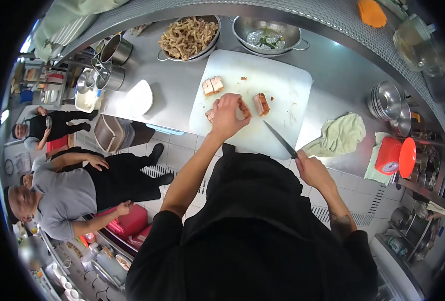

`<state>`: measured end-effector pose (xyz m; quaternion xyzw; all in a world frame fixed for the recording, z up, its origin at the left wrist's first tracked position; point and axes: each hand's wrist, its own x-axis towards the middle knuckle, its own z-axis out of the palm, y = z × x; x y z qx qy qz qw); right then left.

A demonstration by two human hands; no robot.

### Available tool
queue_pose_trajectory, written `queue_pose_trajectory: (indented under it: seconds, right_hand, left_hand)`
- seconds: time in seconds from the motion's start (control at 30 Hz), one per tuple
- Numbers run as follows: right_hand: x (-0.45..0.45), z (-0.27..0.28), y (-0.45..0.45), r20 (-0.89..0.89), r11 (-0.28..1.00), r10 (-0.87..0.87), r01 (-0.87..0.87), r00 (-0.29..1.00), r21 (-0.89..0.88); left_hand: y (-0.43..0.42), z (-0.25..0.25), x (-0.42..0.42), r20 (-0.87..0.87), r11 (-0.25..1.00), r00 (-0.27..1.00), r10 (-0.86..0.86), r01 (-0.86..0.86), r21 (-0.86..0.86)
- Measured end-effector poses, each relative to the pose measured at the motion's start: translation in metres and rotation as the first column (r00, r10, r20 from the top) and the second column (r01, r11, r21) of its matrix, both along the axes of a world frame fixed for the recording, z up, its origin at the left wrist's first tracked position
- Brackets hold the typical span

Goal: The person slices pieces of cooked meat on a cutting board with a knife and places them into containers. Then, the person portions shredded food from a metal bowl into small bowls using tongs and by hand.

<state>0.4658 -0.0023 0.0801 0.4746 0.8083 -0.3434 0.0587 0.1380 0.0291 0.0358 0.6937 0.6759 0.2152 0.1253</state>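
My left hand [225, 116] is over the white cutting board [287, 83], its fingers closed around a piece of roast meat with a browned crust [243, 108]. Part of another piece [210, 116] shows at the left of that hand. My right hand [312, 172] grips the handle of a kitchen knife [281, 140], whose blade lies low over the board's right side, pointing up and left. Just beyond the knife tip sits a separate block of roast meat [261, 104]. Two pale cut pieces [213, 86] rest side by side at the board's upper left.
Behind the board stand a colander of fried strips [189, 36] and a metal colander with greens [266, 36]. A green cloth [340, 134] lies at right, near stacked bowls [386, 99] and a red scale [388, 155]. Several people [82, 188] are at left.
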Motion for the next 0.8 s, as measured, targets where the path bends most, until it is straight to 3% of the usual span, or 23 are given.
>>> queue_pose_trajectory:
  seconds: [0.07,0.13,0.17,0.2,0.27,0.3,0.33,0.4,0.53,0.6,0.8]
  right_hand:
    - [-0.013,-0.009,0.010,-0.025,1.000,0.016,-0.016,1.000,0.000]
    - [-0.028,-0.021,0.024,-0.050,0.999,0.030,-0.032,0.998,-0.038]
    - [-0.032,-0.031,0.031,-0.048,0.998,0.042,-0.045,0.998,-0.048]
    - [-0.038,-0.041,0.040,-0.033,0.998,0.059,-0.060,0.998,-0.032]
    - [-0.045,-0.048,0.049,-0.025,0.996,0.084,-0.085,0.996,-0.020]
    - [-0.048,-0.046,0.054,-0.004,0.996,0.081,-0.081,0.997,-0.025]
    - [-0.050,-0.045,0.058,0.017,0.997,0.075,-0.074,0.997,-0.026]
    - [-0.048,-0.044,0.065,0.006,0.998,0.054,-0.053,0.999,-0.019]
    - [-0.049,-0.035,0.073,0.016,0.999,0.035,-0.035,0.999,-0.012]
    - [-0.049,-0.026,0.068,0.019,0.998,0.058,-0.058,0.998,-0.006]
    - [-0.056,-0.009,0.038,0.076,0.988,0.154,-0.154,0.985,0.002]
  left_hand:
    - [-0.017,0.005,0.005,0.091,0.998,0.994,0.061,-0.062,0.013]
    - [-0.034,0.003,0.016,0.389,1.000,0.921,-0.014,0.016,-0.001]
    - [-0.038,0.001,0.021,0.506,0.990,0.862,-0.041,0.105,-0.099]
    - [-0.041,-0.004,0.024,0.505,0.990,0.863,-0.027,0.092,-0.104]
    - [-0.046,-0.015,0.028,0.290,0.977,0.934,-0.208,0.214,0.014]
    - [-0.052,-0.017,0.030,0.352,0.992,0.931,-0.099,0.120,-0.040]
    - [-0.058,-0.019,0.035,0.348,0.993,0.933,-0.096,0.116,-0.036]
    - [-0.066,-0.011,0.054,0.316,0.974,0.923,0.221,-0.194,-0.115]
    - [-0.062,-0.028,0.074,0.300,0.951,0.907,0.296,-0.249,-0.185]
    - [-0.052,-0.041,0.074,0.297,0.980,0.934,0.198,-0.197,-0.035]
    - [-0.054,-0.046,0.062,0.341,0.988,0.934,0.101,-0.135,0.077]
